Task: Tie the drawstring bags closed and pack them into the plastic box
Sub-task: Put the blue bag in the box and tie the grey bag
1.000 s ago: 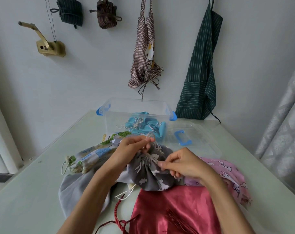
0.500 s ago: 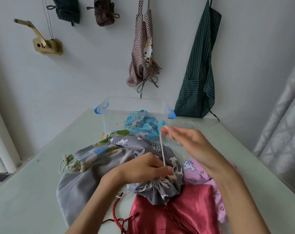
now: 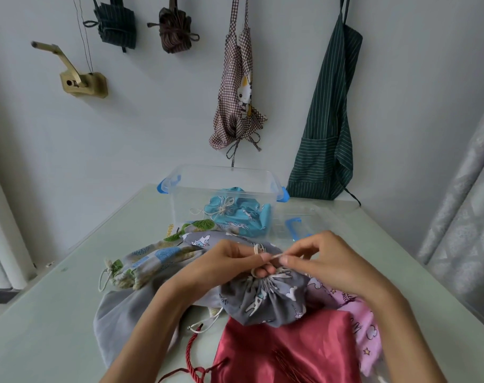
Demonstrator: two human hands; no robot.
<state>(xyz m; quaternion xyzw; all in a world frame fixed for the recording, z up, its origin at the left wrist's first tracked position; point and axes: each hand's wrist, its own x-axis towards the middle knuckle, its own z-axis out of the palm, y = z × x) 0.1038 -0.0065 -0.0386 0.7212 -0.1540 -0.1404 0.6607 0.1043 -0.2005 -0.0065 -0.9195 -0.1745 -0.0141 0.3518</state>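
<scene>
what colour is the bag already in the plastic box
Turquoise blue with small white animal prints, tied with pale cord: bag in the plastic box, head view.

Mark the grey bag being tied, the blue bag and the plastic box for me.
grey bag (image 3: pixel 265 302): head view, gathered fabric below the cinched neck.
blue bag (image 3: pixel 243 215): head view, printed side, seen through the box.
plastic box (image 3: pixel 180 205): head view, clear front wall, left part.

Red satin bag (image 3: pixel 285 352) cut off below.

A home utility corner is suggested by aprons (image 3: pixel 325 128) hung on the far white wall, a curtain (image 3: pixel 465 205) at right, and a glass-topped table (image 3: pixel 36 322).
</scene>
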